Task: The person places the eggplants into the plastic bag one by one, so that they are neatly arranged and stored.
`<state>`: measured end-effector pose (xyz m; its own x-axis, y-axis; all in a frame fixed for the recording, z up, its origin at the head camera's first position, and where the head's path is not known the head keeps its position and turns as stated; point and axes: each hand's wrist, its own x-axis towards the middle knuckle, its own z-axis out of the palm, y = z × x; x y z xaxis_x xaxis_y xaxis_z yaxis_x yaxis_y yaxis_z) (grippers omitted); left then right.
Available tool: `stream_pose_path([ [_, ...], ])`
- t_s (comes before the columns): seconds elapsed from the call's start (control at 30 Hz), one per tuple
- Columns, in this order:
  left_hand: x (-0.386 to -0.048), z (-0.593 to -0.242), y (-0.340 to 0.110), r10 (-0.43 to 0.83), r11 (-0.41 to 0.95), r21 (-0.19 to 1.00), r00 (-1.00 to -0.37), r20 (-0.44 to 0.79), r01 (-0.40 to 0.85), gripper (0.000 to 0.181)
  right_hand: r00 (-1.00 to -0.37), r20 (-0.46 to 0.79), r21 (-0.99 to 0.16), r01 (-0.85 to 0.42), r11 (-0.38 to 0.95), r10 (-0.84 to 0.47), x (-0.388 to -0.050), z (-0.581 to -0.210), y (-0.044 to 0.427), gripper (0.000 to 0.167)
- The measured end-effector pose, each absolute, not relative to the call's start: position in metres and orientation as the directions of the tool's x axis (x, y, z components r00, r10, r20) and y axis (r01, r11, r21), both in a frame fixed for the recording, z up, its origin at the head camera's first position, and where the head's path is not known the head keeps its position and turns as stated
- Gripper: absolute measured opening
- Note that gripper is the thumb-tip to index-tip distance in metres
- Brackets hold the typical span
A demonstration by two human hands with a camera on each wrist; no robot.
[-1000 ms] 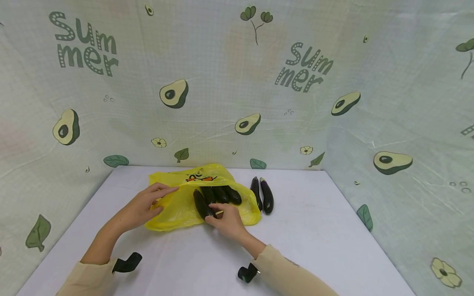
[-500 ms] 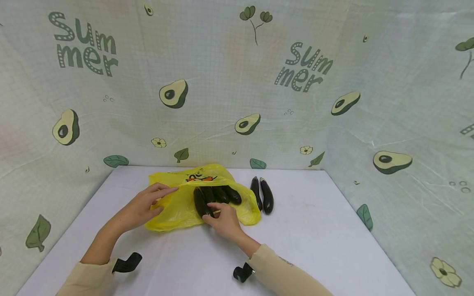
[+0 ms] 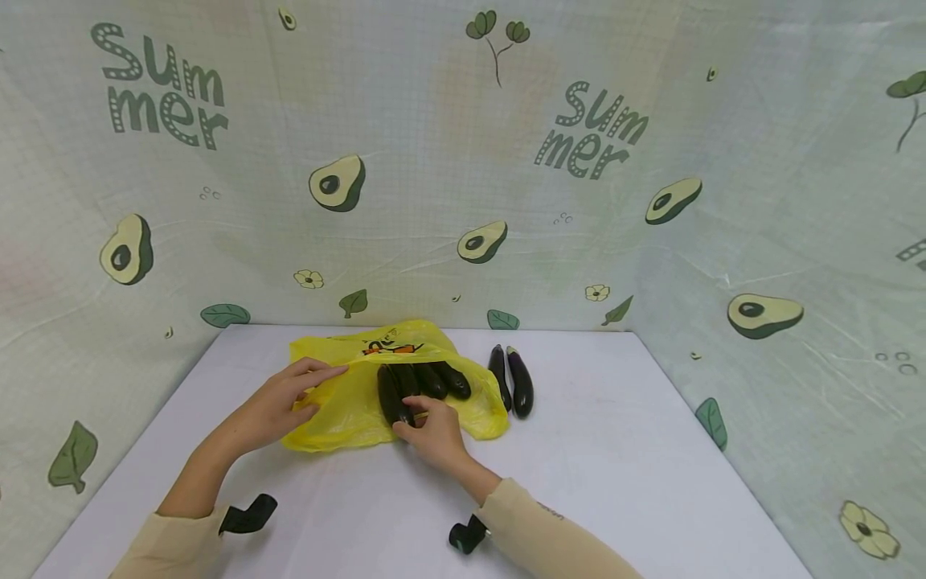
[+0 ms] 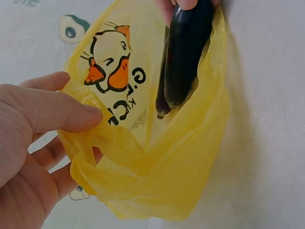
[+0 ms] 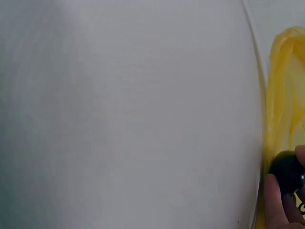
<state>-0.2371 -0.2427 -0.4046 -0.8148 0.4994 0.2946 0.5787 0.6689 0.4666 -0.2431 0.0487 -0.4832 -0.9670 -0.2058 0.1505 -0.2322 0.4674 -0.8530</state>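
Observation:
A yellow plastic bag [image 3: 340, 414] with a printed duck face lies on its side, its mouth towards me. My left hand [image 3: 278, 406] pinches the bag's rim between thumb and fingers, as the left wrist view shows. At the mouth, my right hand [image 3: 437, 438] grips the near end of a dark, glossy eggplant [image 3: 389, 392]. That eggplant [image 4: 188, 52] lies inside the bag, its far end pointing inwards. To its right, more eggplants [image 3: 432, 382] lie side by side within the bag, their far ends hidden under the yellow film. In the right wrist view only the held eggplant's rounded end [image 5: 286, 169] shows.
Two more eggplants, a slimmer one [image 3: 499, 378] and a thicker one [image 3: 521, 384], lie on the white table [image 3: 615, 466] just right of the bag. A printed cloth [image 3: 405, 161] rises behind the table and along both sides.
My right hand has shifted slightly left with the gripped eggplant, which now lies more in line with the others. The left hand keeps its place on the bag's rim.

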Motion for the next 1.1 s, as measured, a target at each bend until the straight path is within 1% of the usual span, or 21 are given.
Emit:
stream_pose_path([
  [0.43,-0.237,-0.407,-0.244,0.515,0.645,0.463,-0.794,0.324,0.607,0.070,-0.976,0.153,-0.858,-0.210,0.469,-0.158,-0.241,-0.487,0.042,0.041],
  [0.63,-0.237,-0.407,-0.243,0.510,0.648,0.464,-0.797,0.324,0.603,0.071,-0.974,0.151,-0.855,-0.215,0.473,-0.169,-0.238,-0.484,0.043,0.044],
  [0.87,-0.239,-0.408,-0.243,0.506,0.661,0.454,-0.802,0.318,0.597,0.071,-0.978,0.110,-0.886,-0.177,0.429,-0.178,-0.235,-0.484,0.044,0.046],
  [1.1,-0.239,-0.407,-0.242,0.504,0.668,0.450,-0.806,0.312,0.592,0.072,-0.980,0.129,-0.899,-0.180,0.400,-0.152,-0.232,-0.486,0.043,0.042],
])
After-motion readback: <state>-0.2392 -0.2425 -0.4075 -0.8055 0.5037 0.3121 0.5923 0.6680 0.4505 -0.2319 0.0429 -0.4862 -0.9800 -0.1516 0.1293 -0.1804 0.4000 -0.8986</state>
